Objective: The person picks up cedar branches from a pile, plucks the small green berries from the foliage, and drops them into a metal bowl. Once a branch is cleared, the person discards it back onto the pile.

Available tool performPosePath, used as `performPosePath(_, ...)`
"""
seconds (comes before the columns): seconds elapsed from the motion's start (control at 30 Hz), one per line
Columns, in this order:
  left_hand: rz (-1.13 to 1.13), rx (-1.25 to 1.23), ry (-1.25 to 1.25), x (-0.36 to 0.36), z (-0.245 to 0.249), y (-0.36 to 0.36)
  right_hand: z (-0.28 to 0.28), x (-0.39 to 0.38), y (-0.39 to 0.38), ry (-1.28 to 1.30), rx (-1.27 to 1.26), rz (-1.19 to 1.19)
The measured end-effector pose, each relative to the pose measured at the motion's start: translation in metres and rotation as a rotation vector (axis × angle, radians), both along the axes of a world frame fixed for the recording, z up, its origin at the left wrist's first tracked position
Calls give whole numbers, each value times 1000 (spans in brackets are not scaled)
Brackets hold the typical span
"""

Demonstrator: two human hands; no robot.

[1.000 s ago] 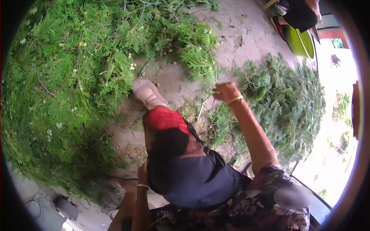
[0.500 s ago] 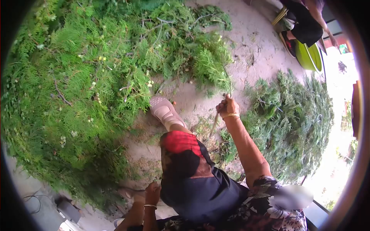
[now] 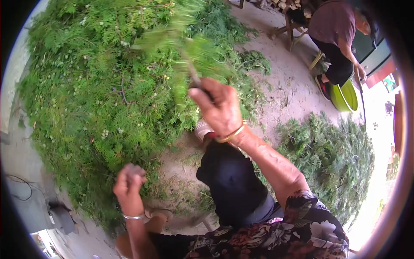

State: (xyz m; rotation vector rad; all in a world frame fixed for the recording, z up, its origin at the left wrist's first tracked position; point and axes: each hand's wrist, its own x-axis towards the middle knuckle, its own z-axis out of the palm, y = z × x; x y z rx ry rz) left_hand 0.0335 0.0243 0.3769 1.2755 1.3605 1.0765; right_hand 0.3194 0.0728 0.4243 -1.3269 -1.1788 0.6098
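My right hand [image 3: 217, 103], with a yellow bangle at the wrist, is closed around the stem of a leafy green branch [image 3: 189, 52]. The branch is blurred and points up over the large heap of green cuttings [image 3: 99, 99]. My left hand [image 3: 129, 183], with a silver bangle, is held near the lower edge of that heap. Its fingers are curled, and whatever they may hold is too small to make out.
A second, darker green pile [image 3: 327, 159] lies on the right. Beyond it, another person [image 3: 334, 26] sits beside a yellow-green tub [image 3: 345, 97]. A wooden stand [image 3: 286, 30] is at the top. A dark object [image 3: 62, 218] and a cable lie at lower left.
My right hand has moved up and left with the branch, now over the big heap. My left hand has risen and moved left. The view has shifted, showing more of the other person.
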Motion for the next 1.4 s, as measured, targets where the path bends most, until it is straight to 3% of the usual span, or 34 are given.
performPosePath(0.13, 32, 177, -294, -24, 50, 34, 43, -87, -5, -50, 218, 197)
performPosePath(0.2, 16, 198, -403, -33, 61, 39, 30, -125, -12, -164, 188, 297)
performPosePath(0.3, 190, 223, -562, -59, 49, 34, -10, -177, -39, -216, 171, 477)
performPosePath(0.43, 521, -61, -530, -93, 27, 18, -55, -205, -70, -281, 274, 709)
performPosePath(0.53, 594, -224, -733, -103, -1, 12, -69, -211, -81, -434, 218, 806)
performPosePath(0.67, 475, -53, -782, -116, -4, 10, -63, -219, -75, -548, 171, 943)
performPosePath(0.73, 342, -3, -815, -120, 17, 9, -52, -219, -59, -388, 306, 923)
performPosePath(0.77, 302, 60, -746, -120, 20, 8, -39, -212, -56, -367, 147, 885)
performPosePath(0.8, 299, 75, -749, -118, 23, 7, -26, -207, -48, -375, 161, 885)
performPosePath(0.87, 266, 171, -515, -110, 26, 1, 1, -201, -29, -260, 54, 634)
performPosePath(0.9, 226, 164, -392, -111, 23, -1, 14, -200, -21, -271, 58, 629)
performPosePath(0.97, 246, 178, -343, -97, 25, -4, 31, -198, -4, -76, -171, 663)
performPosePath(1.07, 275, 180, -232, -78, 13, -3, 2, -206, 15, -14, 32, 742)
performPosePath(1.1, 231, 197, -37, -77, 5, -3, 17, -197, 15, -136, -139, 828)
performPosePath(1.13, 182, 213, 157, -74, -3, -3, 7, -197, 19, -127, -147, 822)
performPosePath(1.2, 215, 256, 83, -59, -16, -7, -9, -196, 23, 276, -322, 831)
performPosePath(1.4, 114, 392, 546, -36, -19, -5, 3, -188, 30, 290, -423, 695)
